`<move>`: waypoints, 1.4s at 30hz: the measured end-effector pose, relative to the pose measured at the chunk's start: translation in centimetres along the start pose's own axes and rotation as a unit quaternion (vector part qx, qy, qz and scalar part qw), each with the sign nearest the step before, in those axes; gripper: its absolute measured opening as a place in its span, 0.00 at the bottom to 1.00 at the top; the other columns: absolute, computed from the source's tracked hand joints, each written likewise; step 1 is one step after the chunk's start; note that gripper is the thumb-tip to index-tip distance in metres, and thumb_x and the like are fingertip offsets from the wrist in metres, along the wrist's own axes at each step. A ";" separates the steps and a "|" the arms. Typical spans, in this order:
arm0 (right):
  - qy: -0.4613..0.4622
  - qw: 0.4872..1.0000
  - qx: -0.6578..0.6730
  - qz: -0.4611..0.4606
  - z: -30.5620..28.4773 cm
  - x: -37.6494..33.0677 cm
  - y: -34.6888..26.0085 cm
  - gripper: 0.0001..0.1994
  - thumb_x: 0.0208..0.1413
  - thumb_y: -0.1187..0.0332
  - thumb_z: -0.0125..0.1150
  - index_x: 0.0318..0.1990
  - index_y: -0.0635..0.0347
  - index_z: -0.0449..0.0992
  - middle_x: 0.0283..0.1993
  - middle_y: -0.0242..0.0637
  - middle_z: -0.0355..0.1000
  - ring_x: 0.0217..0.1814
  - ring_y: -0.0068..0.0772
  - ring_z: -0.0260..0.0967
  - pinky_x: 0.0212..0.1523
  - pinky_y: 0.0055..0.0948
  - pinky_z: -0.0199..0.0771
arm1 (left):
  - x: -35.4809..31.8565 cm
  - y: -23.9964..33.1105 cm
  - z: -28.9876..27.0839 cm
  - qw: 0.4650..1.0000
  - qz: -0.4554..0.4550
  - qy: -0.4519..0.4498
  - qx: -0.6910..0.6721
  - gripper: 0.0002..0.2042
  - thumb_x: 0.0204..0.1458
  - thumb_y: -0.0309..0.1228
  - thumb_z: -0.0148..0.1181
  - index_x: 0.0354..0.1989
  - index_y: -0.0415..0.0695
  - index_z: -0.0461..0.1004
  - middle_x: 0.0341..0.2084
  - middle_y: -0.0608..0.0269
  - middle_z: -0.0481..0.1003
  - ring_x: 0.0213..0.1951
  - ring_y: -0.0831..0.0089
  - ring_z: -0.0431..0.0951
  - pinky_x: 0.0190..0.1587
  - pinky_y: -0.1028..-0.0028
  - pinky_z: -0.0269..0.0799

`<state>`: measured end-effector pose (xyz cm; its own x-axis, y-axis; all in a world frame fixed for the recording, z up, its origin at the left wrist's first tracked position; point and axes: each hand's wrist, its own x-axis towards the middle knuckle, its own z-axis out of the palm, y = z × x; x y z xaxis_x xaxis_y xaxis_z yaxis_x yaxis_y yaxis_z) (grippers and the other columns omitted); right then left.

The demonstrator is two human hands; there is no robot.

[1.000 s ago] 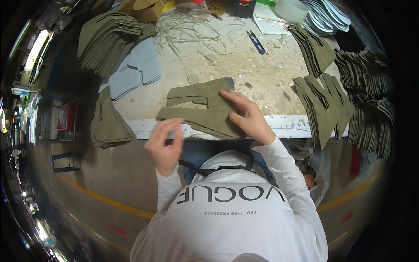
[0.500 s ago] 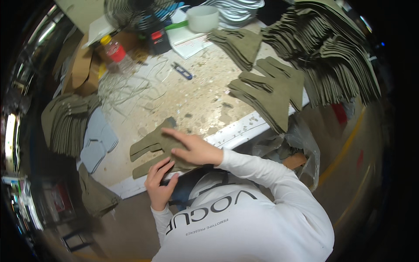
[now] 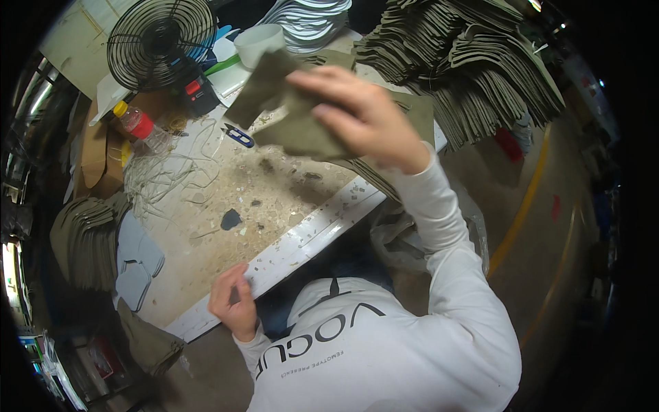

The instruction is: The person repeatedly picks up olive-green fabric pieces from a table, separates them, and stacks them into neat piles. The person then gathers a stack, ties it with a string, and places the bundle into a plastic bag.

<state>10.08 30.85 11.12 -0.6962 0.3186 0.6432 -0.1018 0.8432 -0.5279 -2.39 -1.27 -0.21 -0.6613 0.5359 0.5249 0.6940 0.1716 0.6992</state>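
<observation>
An olive-green cut fabric piece (image 3: 309, 130), notched and blurred by motion, hangs above the table's far right part in my right hand (image 3: 374, 117), its fingers on top and its underside out of sight. Beneath and behind it, partly covered, lie stacked olive pieces (image 3: 417, 110) of similar cloth. My left hand (image 3: 233, 302) rests at the table's front edge with its fingers curled in and nothing visible in them. A small dark grey scrap (image 3: 231, 220) lies on the tabletop between the two hands.
Thread snips (image 3: 238, 135), tangled cords (image 3: 161, 175), a bottle (image 3: 144, 127) and a black fan (image 3: 161, 41) stand or lie toward the back left. Large olive piles (image 3: 473, 75) fill the back right. Grey-blue pieces (image 3: 137, 254) and an olive stack (image 3: 86, 240) sit at the left.
My right hand has lifted the olive fabric piece off the front of the table and carried it away and to the right. My left hand has come off the piece and its fingers have curled.
</observation>
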 end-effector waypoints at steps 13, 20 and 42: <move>0.246 0.896 0.103 0.354 -7.5 -15.6 19.2 0.20 0.61 0.74 0.54 0.61 0.63 0.71 0.62 0.43 0.70 0.59 0.32 0.68 0.60 0.27 0.63 | -10.1 -12.7 -21.5 0.752 -0.355 0.548 -0.090 0.30 0.62 0.52 0.47 0.65 0.43 0.63 0.64 0.49 0.61 0.63 0.58 0.64 0.62 0.60 0.61; 0.154 0.915 -0.252 0.276 -8.3 -15.2 16.2 0.20 0.52 0.72 0.61 0.55 0.56 0.76 0.51 0.46 0.73 0.54 0.51 0.70 0.55 0.37 0.69 | -8.4 -12.1 -17.5 0.747 -0.300 0.522 -0.280 0.31 0.62 0.52 0.47 0.67 0.44 0.58 0.64 0.53 0.60 0.65 0.60 0.61 0.65 0.62 0.58; 0.141 0.917 -0.329 0.173 -8.1 -9.9 16.6 0.15 0.53 0.66 0.64 0.49 0.55 0.79 0.49 0.42 0.71 0.52 0.49 0.69 0.55 0.40 0.68 | -8.8 -16.9 -21.0 0.807 -0.284 0.507 -0.104 0.21 0.56 0.41 0.57 0.53 0.41 0.72 0.55 0.55 0.69 0.57 0.64 0.69 0.60 0.68 0.61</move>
<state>21.05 45.16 0.45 -0.3847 0.6371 0.6679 0.6065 0.7199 -0.3374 -14.27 -26.24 -6.45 -0.8219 -0.5512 0.1436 0.2035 -0.0486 0.9779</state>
